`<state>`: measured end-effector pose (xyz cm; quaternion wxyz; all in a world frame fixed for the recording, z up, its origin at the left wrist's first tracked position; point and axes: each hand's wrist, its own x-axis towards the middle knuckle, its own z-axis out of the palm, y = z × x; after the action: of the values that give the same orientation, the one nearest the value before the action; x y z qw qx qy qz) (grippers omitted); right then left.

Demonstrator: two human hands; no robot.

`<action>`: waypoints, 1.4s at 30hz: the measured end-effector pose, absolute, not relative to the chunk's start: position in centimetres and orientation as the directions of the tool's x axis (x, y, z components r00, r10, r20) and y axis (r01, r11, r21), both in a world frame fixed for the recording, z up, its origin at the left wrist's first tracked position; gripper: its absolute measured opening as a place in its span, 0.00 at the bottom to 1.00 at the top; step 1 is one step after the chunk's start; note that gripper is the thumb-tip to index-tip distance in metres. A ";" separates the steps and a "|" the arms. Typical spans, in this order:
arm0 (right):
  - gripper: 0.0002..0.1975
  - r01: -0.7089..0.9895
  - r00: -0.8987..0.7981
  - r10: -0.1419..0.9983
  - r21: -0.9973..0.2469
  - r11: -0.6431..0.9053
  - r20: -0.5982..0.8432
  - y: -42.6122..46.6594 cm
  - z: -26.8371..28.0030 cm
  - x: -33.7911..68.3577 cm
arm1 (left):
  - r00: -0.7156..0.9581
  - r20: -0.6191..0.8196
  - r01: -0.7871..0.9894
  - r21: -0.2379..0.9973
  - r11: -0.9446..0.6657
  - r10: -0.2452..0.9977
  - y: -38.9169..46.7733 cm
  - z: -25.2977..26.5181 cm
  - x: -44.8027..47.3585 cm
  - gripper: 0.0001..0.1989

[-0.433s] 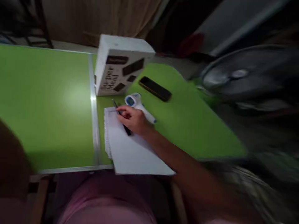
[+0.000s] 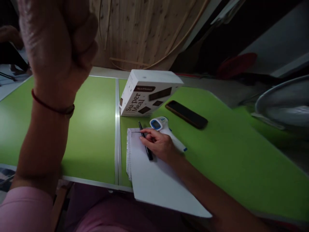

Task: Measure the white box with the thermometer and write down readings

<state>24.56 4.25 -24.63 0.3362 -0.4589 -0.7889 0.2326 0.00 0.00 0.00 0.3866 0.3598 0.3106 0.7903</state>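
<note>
Here, a dark pen lies slantwise across the upper left corner of a white notepad, its tip directed away from the person and toward the pad's top edge, where a short dark stroke is visible on the paper. The right hand rests on the notepad with thumb and fingers closed around the pen's middle, the forearm running back toward the lower right. The notepad sits on the right-hand panel of a green table, close to the metal seam between the two panels, and its near corner overhangs the table's front edge. Just beyond the right hand lies a white infrared thermometer with a blue display end, partly hidden by the knuckles. Farther back stands a white carton printed with "Su-per Meal", tilted, and to its right a dark smartphone lies flat, face up. The left hand is raised close to the camera at upper left, curled into a loose fist that holds nothing visible; a thin red cord bracelet circles its wrist, and a pink sleeve shows at the lower left corner.
</note>
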 end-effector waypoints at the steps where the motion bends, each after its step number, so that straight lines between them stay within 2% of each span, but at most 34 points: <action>1: 0.13 0.565 -0.357 0.876 -0.672 0.478 0.324 4.2 -24.6 24.6 | -0.418 0.350 -0.386 0.767 -0.512 0.839 -0.1 0.0 0.2 0.25; 6: 0.12 0.555 -0.383 0.851 -0.647 0.523 0.360 4.2 -24.3 24.6 | -0.400 0.429 -0.349 0.746 -0.567 0.810 0.3 -0.7 -0.1 0.25; 9: 0.12 0.575 -0.378 0.838 -0.610 0.546 0.393 4.3 -24.1 24.6 | -0.226 0.543 -0.211 0.783 -0.585 0.809 0.7 -1.3 -0.5 0.27; 11: 0.11 0.592 -0.378 0.829 -0.581 0.559 0.413 4.4 -24.1 24.7 | -0.042 0.630 0.001 0.776 -0.630 0.776 0.9 -1.9 -0.7 0.32; 12: 0.11 0.598 -0.384 0.822 -0.564 0.569 0.421 4.4 -24.2 24.8 | 0.063 0.678 0.148 0.719 -0.679 0.733 1.0 -2.2 -0.8 0.31; 13: 0.10 0.602 -0.396 0.812 -0.546 0.583 0.429 4.4 -24.2 24.8 | 0.165 0.707 0.315 0.623 -0.716 0.688 1.2 -2.5 -0.9 0.27; 14: 0.10 0.602 -0.413 0.798 -0.525 0.601 0.439 4.5 -24.2 24.8 | 0.273 0.706 0.477 0.490 -0.729 0.653 1.3 -2.8 -0.9 0.27; 16: 0.10 0.597 -0.453 0.762 -0.477 0.645 0.463 4.5 -24.1 24.9 | 0.401 0.619 0.719 0.244 -0.650 0.675 1.4 -3.5 -0.8 0.49; 17: 0.10 0.595 -0.471 0.742 -0.449 0.666 0.477 4.4 -24.1 24.9 | 0.421 0.580 0.779 0.164 -0.606 0.697 1.4 -3.9 -0.6 0.56; 18: 0.09 0.595 -0.486 0.723 -0.421 0.685 0.491 4.4 -24.0 24.8 | 0.430 0.554 0.806 0.120 -0.580 0.713 1.3 -4.3 -0.4 0.58; 21: 0.09 0.591 -0.509 0.669 -0.345 0.729 0.542 4.1 -23.6 24.8 | 0.523 0.505 0.774 0.057 -0.631 0.687 0.9 -5.5 0.6 0.53; 23: 0.10 0.591 -0.506 0.637 -0.304 0.747 0.582 3.8 -22.8 25.0 | 0.582 0.419 0.769 -0.006 -0.639 0.697 0.4 -6.2 1.5 0.49; 26: 0.11 0.632 -0.473 0.627 -0.257 0.731 0.619 3.6 -21.2 25.6 | 0.602 0.215 0.794 -0.066 -0.604 0.769 -0.6 -7.9 3.7 0.41; 28: 0.10 0.717 -0.430 0.677 -0.231 0.658 0.597 3.7 -20.1 26.3 | 0.644 0.005 0.762 -0.094 -0.641 0.765 -1.4 -9.5 5.6 0.37; 30: 0.11 0.831 -0.377 0.780 -0.189 0.523 0.499 4.1 -19.2 26.9 | 0.695 -0.154 0.702 -0.066 -0.709 0.702 -2.6 -11.5 7.3 0.38; 33: 0.20 0.948 -0.268 0.941 -0.115 0.295 0.205 5.0 -18.5 27.3 | 0.765 -0.119 0.643 0.089 -0.761 0.633 -4.3 -14.4 8.8 0.43; 36: 0.22 0.980 -0.187 0.982 -0.077 0.184 -0.032 5.7 -18.6 27.5 | 0.795 -0.131 0.603 0.281 -0.747 0.593 -5.6 -16.6 9.0 0.48; 38: 0.20 0.979 -0.193 0.979 -0.077 0.189 -0.061 6.1 -18.9 27.8 | 0.834 -0.113 0.543 0.346 -0.765 0.541 -6.1 -17.7 8.8 0.41; 42: 0.18 0.967 -0.239 0.970 -0.104 0.234 -0.039 6.8 -19.4 28.8 | 0.874 -0.095 0.479 0.345 -0.807 0.477 -6.5 -19.1 8.7 0.28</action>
<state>28.75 6.85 -19.44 0.0169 -0.6167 -0.7852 0.0532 8.67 -6.49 -19.07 0.1823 0.9506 0.2514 -0.0020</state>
